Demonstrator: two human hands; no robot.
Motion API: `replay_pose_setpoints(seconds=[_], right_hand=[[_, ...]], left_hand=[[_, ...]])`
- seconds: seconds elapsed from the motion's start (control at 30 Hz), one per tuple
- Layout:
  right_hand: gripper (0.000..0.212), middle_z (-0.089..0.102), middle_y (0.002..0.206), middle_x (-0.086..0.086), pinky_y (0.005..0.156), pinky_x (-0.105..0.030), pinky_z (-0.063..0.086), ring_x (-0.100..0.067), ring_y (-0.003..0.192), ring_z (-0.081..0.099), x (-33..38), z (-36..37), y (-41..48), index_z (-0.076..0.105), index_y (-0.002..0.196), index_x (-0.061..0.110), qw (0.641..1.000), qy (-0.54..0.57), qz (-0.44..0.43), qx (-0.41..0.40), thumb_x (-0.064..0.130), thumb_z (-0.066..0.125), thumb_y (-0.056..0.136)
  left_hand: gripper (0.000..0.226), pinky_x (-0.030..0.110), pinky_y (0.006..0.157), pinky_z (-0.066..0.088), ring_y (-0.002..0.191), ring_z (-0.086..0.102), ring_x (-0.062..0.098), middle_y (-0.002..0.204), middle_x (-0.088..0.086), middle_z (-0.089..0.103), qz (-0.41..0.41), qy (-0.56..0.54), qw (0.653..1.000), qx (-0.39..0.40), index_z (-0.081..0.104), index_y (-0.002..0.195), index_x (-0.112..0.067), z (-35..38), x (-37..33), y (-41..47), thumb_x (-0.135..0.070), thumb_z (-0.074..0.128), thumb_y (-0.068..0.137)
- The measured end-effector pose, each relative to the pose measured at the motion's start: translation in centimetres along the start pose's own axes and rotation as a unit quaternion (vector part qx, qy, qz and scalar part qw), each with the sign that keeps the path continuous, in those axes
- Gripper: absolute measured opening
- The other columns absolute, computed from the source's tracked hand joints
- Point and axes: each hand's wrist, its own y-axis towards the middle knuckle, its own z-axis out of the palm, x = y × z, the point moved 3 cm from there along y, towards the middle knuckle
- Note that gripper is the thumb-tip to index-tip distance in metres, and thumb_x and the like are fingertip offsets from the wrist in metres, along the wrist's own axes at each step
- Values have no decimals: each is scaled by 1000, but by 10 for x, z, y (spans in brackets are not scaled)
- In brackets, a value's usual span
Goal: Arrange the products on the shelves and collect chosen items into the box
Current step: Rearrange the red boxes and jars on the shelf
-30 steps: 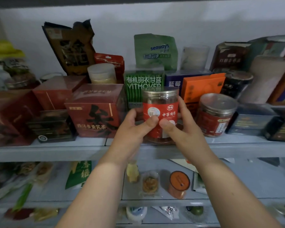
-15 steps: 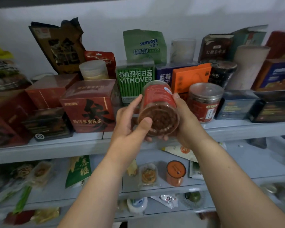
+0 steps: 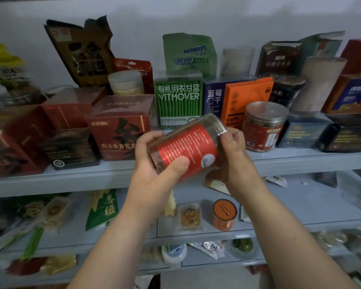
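Jar (image 3: 188, 147) with the red label sits tilted in mid-air before the upper shelf (image 3: 71, 180), left hand (image 3: 152, 174) wrapped round its base, right hand (image 3: 236, 157) clamped on the lid end, second jar (image 3: 263, 126) upright on the shelf just behind.

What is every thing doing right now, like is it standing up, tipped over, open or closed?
Red-label jar: tipped sideways, off the shelf, held in both hands.
Left hand: holds the jar's bottom end.
Right hand: holds its lid end.
Second jar: upright on the shelf, lid on.
Orange tub: upright, lid on, one shelf down.
Brown pouch: leaning, top ragged.
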Motion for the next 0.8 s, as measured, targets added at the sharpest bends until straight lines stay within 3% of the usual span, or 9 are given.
replay_pose_setpoints(seconds=[0.1, 0.23, 0.3, 0.4, 0.53, 0.6, 0.67, 0.73, 0.8], right_hand=[[89, 70, 85, -12, 48, -27, 44, -26, 68, 68, 0, 2, -3, 56, 127, 22, 995, -70, 38, 58, 91, 39, 74], [77, 67, 67, 2, 48, -29, 44, -19, 59, 63, 3, 11, -5, 60, 119, 24, 985, -140, 41, 94, 85, 30, 81], [68, 65, 69, 9, 50, -29, 46, -14, 62, 62, 0, 18, -9, 58, 117, 30, 985, -150, 15, 80, 82, 32, 81], [59, 67, 103, 18, 68, -23, 54, -2, 89, 68, 4, 20, -15, 46, 131, 49, 983, -153, -39, 93, 75, 43, 78], [78, 44, 152, 6, 101, -47, 55, -15, 128, 60, 23, 5, -14, 36, 150, 54, 965, -142, -70, 208, 49, 70, 80], [99, 49, 150, 8, 92, -45, 60, -16, 119, 68, 27, -1, -12, 27, 153, 57, 964, -156, -29, 214, 63, 79, 69], [108, 66, 132, 7, 72, -34, 63, -19, 99, 76, 26, -2, -14, 29, 153, 55, 960, -163, 22, 226, 83, 74, 59], [84, 74, 117, 6, 65, -36, 61, -25, 96, 76, 24, -4, -12, 44, 144, 50, 964, -147, 41, 217, 74, 71, 68], [72, 68, 130, 10, 82, -39, 61, -23, 116, 69, 27, -5, -11, 45, 145, 47, 968, -128, 14, 214, 48, 73, 78]], left_hand=[[67, 34, 81, 60, 111, 65, 19, 128, -5, 56, 94, 164, 981, 44, 42, 125, -55, -16, -12, -7, -46, 78, 69], [59, 49, 99, 51, 123, 52, 29, 132, 0, 43, 262, 298, 916, 61, 44, 131, -38, -31, -16, -8, -50, 72, 81], [49, 47, 89, 57, 114, 60, 28, 126, 0, 50, 236, 234, 943, 37, 49, 127, -36, -33, -13, -9, -60, 65, 86], [38, 29, 66, 58, 93, 70, 17, 110, -11, 65, 88, 25, 996, -15, 56, 119, -37, -30, -8, -11, -52, 61, 84], [37, 32, 59, 58, 92, 70, 19, 112, -3, 65, 22, -34, 998, -53, 63, 112, -40, -37, -7, -8, -56, 63, 78], [41, 33, 59, 58, 92, 71, 19, 111, -4, 67, 24, -35, 998, -47, 62, 114, -39, -40, -7, -10, -57, 68, 77], [41, 31, 60, 58, 91, 72, 18, 106, -9, 69, 33, -34, 998, -44, 61, 115, -38, -40, -9, -11, -55, 68, 78], [37, 28, 63, 58, 89, 72, 14, 102, -15, 70, 40, -19, 998, -43, 60, 115, -39, -38, -10, -13, -51, 62, 80], [37, 27, 63, 57, 89, 72, 14, 103, -13, 69, 38, -14, 998, -45, 60, 115, -39, -38, -11, -14, -51, 61, 80]])
